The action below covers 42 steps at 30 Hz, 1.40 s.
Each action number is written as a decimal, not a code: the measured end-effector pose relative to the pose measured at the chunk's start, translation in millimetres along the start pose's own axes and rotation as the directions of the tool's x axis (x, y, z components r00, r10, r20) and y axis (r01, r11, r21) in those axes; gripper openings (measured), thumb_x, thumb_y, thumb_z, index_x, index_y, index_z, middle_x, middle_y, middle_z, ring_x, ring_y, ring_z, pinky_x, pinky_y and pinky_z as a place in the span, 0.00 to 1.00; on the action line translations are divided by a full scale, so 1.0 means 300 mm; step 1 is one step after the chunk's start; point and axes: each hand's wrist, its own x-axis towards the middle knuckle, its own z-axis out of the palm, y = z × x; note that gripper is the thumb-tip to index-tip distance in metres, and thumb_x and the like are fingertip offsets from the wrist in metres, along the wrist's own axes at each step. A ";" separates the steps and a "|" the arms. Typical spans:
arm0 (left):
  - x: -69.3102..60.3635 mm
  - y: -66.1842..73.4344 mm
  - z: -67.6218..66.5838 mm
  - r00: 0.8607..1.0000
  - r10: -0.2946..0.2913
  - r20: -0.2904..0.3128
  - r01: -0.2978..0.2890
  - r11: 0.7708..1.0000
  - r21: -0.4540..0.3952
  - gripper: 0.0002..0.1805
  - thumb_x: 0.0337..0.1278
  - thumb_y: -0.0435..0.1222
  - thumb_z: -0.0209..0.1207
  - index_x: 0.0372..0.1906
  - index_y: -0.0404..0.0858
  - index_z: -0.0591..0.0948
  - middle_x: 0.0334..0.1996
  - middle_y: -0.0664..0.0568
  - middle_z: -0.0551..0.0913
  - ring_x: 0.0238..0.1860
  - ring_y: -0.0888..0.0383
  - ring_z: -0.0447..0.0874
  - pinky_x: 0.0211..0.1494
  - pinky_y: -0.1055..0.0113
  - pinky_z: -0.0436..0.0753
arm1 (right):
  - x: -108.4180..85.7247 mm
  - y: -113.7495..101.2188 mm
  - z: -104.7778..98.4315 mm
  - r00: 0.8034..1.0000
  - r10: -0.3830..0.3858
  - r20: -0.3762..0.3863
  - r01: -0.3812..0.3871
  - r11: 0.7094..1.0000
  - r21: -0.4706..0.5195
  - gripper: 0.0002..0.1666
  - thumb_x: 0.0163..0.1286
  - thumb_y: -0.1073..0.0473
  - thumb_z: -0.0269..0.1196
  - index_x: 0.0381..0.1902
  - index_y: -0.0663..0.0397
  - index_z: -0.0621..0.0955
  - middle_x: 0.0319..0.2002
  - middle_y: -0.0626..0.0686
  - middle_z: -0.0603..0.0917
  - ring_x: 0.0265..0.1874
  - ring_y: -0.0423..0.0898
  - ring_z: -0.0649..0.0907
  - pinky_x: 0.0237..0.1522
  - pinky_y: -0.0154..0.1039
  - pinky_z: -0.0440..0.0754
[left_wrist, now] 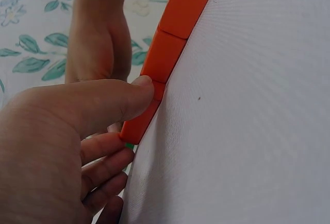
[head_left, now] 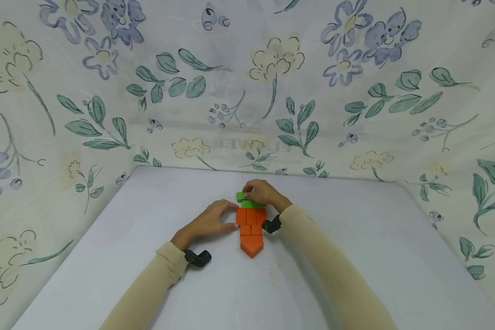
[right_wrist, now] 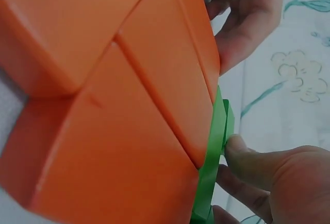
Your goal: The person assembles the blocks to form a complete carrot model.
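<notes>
Orange blocks (head_left: 251, 229) lie flat together in a carrot shape, with a pointed block toward the person. At their far end are green blocks (head_left: 253, 204). My left hand (head_left: 208, 221) is at the left side of the shape; its thumb and index fingertip touch the orange edges, as the left wrist view shows. My right hand (head_left: 263, 192) reaches over the far end and pinches a small green block (right_wrist: 229, 121), whose far part is hidden by the fingers. In the right wrist view, the thumb (right_wrist: 240, 152) presses against that block.
A white table (head_left: 354, 256) lies under the blocks. Behind it and at both sides hangs a flowered cloth (head_left: 239, 91). Each wrist carries a small black camera (head_left: 198, 258).
</notes>
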 end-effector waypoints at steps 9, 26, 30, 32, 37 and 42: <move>0.000 0.018 0.002 1.000 -0.018 0.006 0.018 1.000 0.000 0.31 0.57 0.50 0.67 0.64 0.46 0.75 0.61 0.53 0.77 0.67 0.51 0.69 0.73 0.47 0.68 | -0.010 0.000 -0.003 1.000 -0.010 0.001 0.010 1.000 -0.007 0.14 0.74 0.56 0.61 0.54 0.47 0.84 0.55 0.51 0.85 0.52 0.47 0.80 0.61 0.46 0.78; 0.024 0.027 0.019 1.000 -0.015 0.025 0.015 1.000 -0.002 0.31 0.57 0.50 0.67 0.64 0.44 0.75 0.62 0.51 0.77 0.67 0.50 0.70 0.73 0.46 0.68 | -0.040 0.028 0.007 0.995 -0.007 -0.099 -0.003 0.994 -0.105 0.17 0.74 0.52 0.61 0.59 0.41 0.83 0.57 0.52 0.82 0.57 0.55 0.76 0.62 0.59 0.68; 0.029 0.027 0.025 0.999 -0.009 0.040 0.009 1.000 0.001 0.33 0.57 0.52 0.67 0.65 0.45 0.75 0.63 0.51 0.76 0.68 0.50 0.69 0.73 0.46 0.68 | -0.100 0.055 -0.007 0.976 -0.034 -0.213 0.032 0.999 -0.013 0.17 0.75 0.52 0.60 0.58 0.46 0.82 0.55 0.53 0.81 0.57 0.54 0.77 0.62 0.55 0.72; 0.032 0.023 0.022 0.999 -0.018 0.043 0.018 1.000 -0.004 0.35 0.57 0.54 0.66 0.66 0.45 0.74 0.64 0.51 0.76 0.68 0.50 0.69 0.73 0.47 0.68 | -0.142 0.072 -0.021 0.963 -0.050 -0.266 0.070 0.995 0.068 0.16 0.75 0.53 0.59 0.56 0.51 0.83 0.54 0.54 0.82 0.57 0.54 0.78 0.62 0.54 0.75; 0.034 0.007 -0.010 0.998 -0.055 0.017 0.056 0.995 -0.079 0.35 0.62 0.56 0.62 0.68 0.42 0.73 0.66 0.50 0.74 0.69 0.50 0.70 0.74 0.48 0.68 | -0.245 0.106 -0.073 0.927 -0.095 -0.362 0.171 0.968 0.182 0.15 0.76 0.54 0.59 0.52 0.55 0.84 0.51 0.54 0.85 0.54 0.53 0.80 0.57 0.51 0.81; 0.015 -0.022 -0.061 0.995 -0.099 -0.028 0.094 0.985 -0.147 0.26 0.72 0.51 0.54 0.65 0.40 0.75 0.65 0.48 0.76 0.66 0.48 0.73 0.70 0.48 0.73 | -0.355 0.141 -0.101 0.921 -0.177 -0.346 0.229 0.967 0.115 0.15 0.76 0.54 0.59 0.51 0.57 0.83 0.46 0.52 0.86 0.47 0.49 0.82 0.55 0.51 0.82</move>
